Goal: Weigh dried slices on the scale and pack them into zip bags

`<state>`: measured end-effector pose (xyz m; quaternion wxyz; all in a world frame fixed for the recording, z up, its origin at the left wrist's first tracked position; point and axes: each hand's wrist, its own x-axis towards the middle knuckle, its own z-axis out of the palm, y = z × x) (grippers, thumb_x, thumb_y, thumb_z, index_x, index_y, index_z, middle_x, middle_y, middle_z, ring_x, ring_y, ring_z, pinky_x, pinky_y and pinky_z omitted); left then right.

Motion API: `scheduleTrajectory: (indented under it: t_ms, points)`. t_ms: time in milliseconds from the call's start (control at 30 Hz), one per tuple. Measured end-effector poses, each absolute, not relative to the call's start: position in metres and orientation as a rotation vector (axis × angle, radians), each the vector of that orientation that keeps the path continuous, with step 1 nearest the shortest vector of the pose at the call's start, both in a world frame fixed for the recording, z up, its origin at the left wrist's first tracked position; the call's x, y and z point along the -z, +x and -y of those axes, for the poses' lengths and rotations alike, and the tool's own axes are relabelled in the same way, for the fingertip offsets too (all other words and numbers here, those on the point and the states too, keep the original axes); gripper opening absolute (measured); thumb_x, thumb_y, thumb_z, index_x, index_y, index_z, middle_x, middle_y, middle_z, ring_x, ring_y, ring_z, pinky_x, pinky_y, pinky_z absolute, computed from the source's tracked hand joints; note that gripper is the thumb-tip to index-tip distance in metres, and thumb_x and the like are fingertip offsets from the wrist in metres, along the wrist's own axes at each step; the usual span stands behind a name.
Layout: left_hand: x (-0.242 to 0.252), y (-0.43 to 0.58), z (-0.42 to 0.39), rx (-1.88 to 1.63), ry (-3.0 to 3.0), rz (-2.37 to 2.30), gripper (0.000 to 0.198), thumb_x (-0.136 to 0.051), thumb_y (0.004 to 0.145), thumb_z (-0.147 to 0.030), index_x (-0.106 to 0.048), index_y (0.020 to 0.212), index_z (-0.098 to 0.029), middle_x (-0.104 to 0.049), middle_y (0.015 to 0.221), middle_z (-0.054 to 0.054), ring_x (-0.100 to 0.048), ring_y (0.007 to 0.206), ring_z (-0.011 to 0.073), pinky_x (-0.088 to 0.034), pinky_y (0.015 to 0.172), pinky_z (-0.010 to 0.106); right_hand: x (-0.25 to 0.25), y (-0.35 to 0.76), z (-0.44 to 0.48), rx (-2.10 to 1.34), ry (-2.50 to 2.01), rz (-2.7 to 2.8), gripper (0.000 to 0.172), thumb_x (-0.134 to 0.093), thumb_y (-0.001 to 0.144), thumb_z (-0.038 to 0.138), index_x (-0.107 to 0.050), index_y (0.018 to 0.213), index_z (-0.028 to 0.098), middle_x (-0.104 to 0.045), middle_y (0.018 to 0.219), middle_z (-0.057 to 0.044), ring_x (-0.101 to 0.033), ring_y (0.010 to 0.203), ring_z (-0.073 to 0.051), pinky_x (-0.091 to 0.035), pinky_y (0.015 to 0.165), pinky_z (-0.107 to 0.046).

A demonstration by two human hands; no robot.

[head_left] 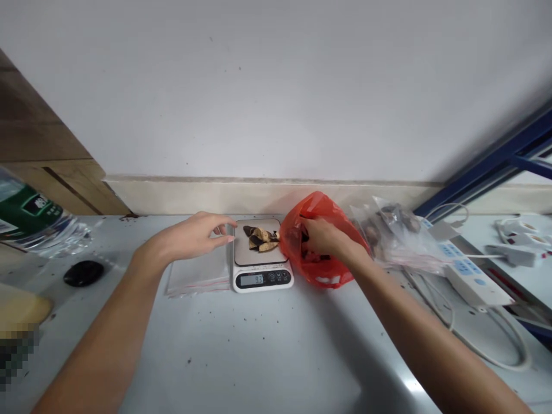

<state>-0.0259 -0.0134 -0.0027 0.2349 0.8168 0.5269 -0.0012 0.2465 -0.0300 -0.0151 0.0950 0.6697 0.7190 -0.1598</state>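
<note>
A small white digital scale [263,282] stands on the table with several dried brown and yellowish pieces [262,238], like dried mushroom slices, on its pan. Its lit display shows digits like 93; a decimal point is hard to make out. My left hand [196,234] hovers at the pan's left edge, thumb and fingers apart with nothing between them. To the right of the scale, an open red plastic bag [332,276] leans against it. My right hand [321,236] reaches inside this bag, among dark pieces; its fingertips are hidden there.
Flat clear zip bags [198,276] lie left of the scale. Filled clear bags [394,230] sit right of the red bag, beside a white power strip [470,273] with cables. A black oval object [83,273] and a large water bottle [38,213] are at left. Behind rises a wall [276,103].
</note>
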Motion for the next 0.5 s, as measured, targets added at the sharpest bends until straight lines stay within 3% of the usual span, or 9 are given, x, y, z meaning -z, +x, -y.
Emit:
scheduleTrajectory:
  t_ms: [167,333,433,500]
  points:
    - [0.000,-0.026,0.014,0.049,2.196,-1.465,0.057,-0.047,0.095,-0.046,-0.062,0.144,-0.020,-0.071,0.136,0.011,-0.068,0.118,0.0268,-0.051,0.097,0.034,0.017,0.258,0.036,0.409,2.090,-2.171,0.035,-0.059,0.082,0.001,-0.074,0.110,0.016,-0.079,0.099,-0.013,-0.071,0.081,-0.025,-0.042,0.060,-0.028]
    - [-0.002,-0.024,0.016,0.080,2.203,-1.450,0.056,-0.046,0.096,-0.046,-0.062,0.144,-0.023,-0.071,0.136,0.010,-0.068,0.118,0.0268,-0.051,0.095,0.033,0.018,0.270,0.041,0.365,2.237,-2.145,0.041,-0.060,0.085,0.004,-0.071,0.123,0.012,-0.079,0.114,-0.016,-0.074,0.098,-0.029,-0.051,0.074,-0.029]
    - [-0.001,-0.023,0.016,0.091,2.195,-1.451,0.056,-0.046,0.096,-0.046,-0.061,0.145,-0.024,-0.070,0.138,0.009,-0.067,0.119,0.0272,-0.051,0.096,0.033,0.019,0.277,0.041,0.376,2.288,-2.196,0.052,-0.065,0.085,0.009,-0.066,0.136,0.015,-0.076,0.126,-0.015,-0.073,0.111,-0.031,-0.054,0.085,-0.032]
    - [0.000,-0.023,0.015,0.096,2.186,-1.444,0.056,-0.047,0.096,-0.046,-0.060,0.146,-0.024,-0.070,0.138,0.009,-0.066,0.120,0.0275,-0.050,0.097,0.034,0.019,0.281,0.041,0.384,2.277,-2.237,0.056,-0.069,0.082,0.011,-0.066,0.137,0.019,-0.078,0.123,-0.013,-0.073,0.110,-0.031,-0.055,0.085,-0.033]
